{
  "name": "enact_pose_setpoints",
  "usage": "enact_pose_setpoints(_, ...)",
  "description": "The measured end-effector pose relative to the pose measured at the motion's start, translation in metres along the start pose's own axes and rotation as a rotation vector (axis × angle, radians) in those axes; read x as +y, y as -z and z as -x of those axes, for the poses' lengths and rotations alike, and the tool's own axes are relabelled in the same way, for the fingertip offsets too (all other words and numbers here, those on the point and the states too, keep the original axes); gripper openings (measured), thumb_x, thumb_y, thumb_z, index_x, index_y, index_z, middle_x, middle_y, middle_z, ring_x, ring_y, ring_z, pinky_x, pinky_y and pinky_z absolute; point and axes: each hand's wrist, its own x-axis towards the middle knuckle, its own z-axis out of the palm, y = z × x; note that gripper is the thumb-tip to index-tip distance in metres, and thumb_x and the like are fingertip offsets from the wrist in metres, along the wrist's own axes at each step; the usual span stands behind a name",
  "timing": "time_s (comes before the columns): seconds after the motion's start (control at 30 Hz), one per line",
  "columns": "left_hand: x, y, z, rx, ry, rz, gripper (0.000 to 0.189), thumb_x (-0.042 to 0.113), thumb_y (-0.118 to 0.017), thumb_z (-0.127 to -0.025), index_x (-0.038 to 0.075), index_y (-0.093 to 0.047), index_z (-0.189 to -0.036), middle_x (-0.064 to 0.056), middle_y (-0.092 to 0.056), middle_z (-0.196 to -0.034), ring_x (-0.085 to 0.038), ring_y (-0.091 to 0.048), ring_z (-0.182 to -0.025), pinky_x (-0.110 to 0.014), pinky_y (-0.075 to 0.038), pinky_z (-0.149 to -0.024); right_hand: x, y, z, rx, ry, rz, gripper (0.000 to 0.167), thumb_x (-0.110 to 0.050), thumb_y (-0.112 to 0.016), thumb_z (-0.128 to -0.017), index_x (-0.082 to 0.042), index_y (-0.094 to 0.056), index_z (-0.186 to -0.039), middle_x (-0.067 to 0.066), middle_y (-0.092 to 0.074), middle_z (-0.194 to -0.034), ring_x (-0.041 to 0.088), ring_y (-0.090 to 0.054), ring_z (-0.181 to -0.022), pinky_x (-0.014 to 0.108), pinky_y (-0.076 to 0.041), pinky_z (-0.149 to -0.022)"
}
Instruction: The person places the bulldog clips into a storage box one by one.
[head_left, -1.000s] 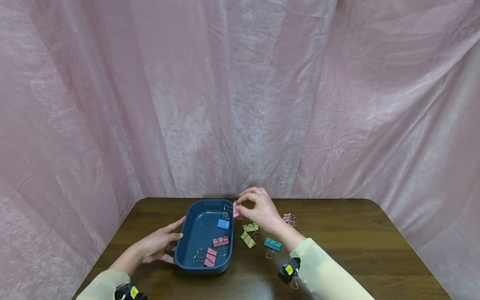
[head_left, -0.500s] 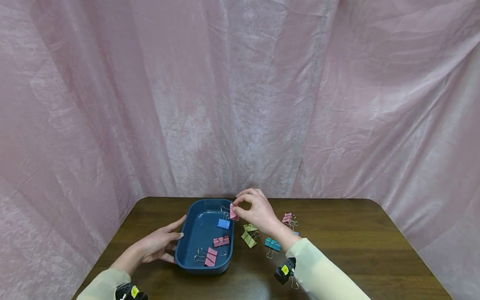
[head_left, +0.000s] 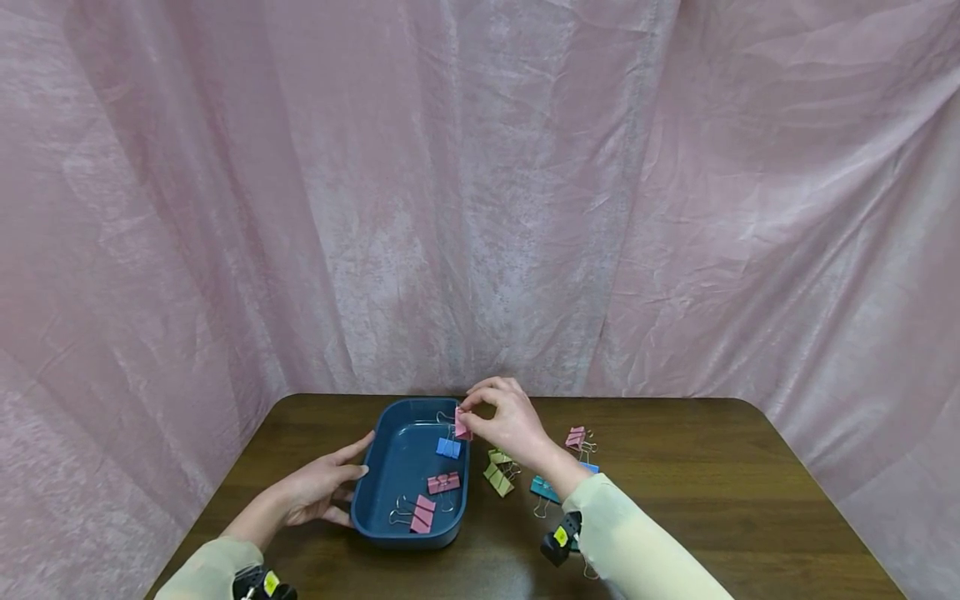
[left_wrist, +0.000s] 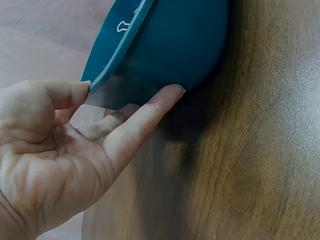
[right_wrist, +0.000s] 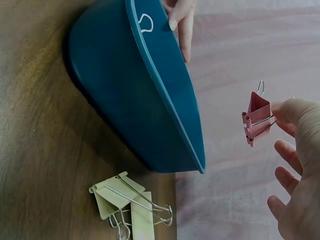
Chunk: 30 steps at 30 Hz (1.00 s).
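In the head view my right hand [head_left: 512,423] pinches a pink binder clip [head_left: 462,425] over the right side of a blue rectangular box [head_left: 400,454]. The right wrist view shows that clip [right_wrist: 258,117] between thumb and fingertip, raised above the rim, with the other fingers spread. My left hand [head_left: 318,487] rests against the box's left side. Its thumb touches the rim and its straight fingers lie along the outer wall, as the left wrist view shows with the hand [left_wrist: 65,150]. Inside the box lie a blue binder clip [head_left: 448,448] and two pink ones, one the nearer pink clip [head_left: 422,515].
Right of the box, yellow binder clips [head_left: 498,479] lie on the wooden table [head_left: 697,492]. Beyond them are a teal clip [head_left: 545,489], a pink clip [head_left: 575,438] and a blue clip [head_left: 589,467], partly behind the right forearm. A pink curtain [head_left: 480,208] hangs behind.
My right hand has moved slightly left with the pink binder clip, carrying it from beside the right rim to over the box. The left hand stays at the box.
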Motion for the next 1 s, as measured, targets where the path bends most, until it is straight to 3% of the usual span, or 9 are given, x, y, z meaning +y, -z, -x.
enact_pose_setpoints(0.53, -0.001, 0.0, -0.001, 0.002, 0.0, 0.0, 0.069, 0.019, -0.045, -0.11, 0.022, -0.006, -0.166, -0.035, -0.047, -0.143, -0.045, -0.065, -0.113, -0.063, -0.057, -0.078, 0.005, -0.029, -0.005, -0.038, 0.044, 0.124, 0.006, -0.034, -0.08, -0.09, -0.028, -0.079, -0.091, -0.012, -0.065, -0.109, 0.018, -0.052, -0.116, 0.046, -0.042, -0.1)
enact_pose_setpoints(1.0, -0.001, 0.0, 0.0, 0.005, -0.001, -0.003, 0.069, 0.019, -0.045, -0.11, 0.021, -0.005, -0.166, -0.035, -0.046, -0.144, -0.045, -0.064, -0.114, -0.064, -0.057, -0.078, 0.005, -0.041, -0.007, -0.051, 0.024, 0.166, 0.006, -0.034, -0.08, -0.089, -0.029, -0.079, -0.091, -0.01, -0.066, -0.11, 0.018, -0.051, -0.115, 0.044, -0.042, -0.096)
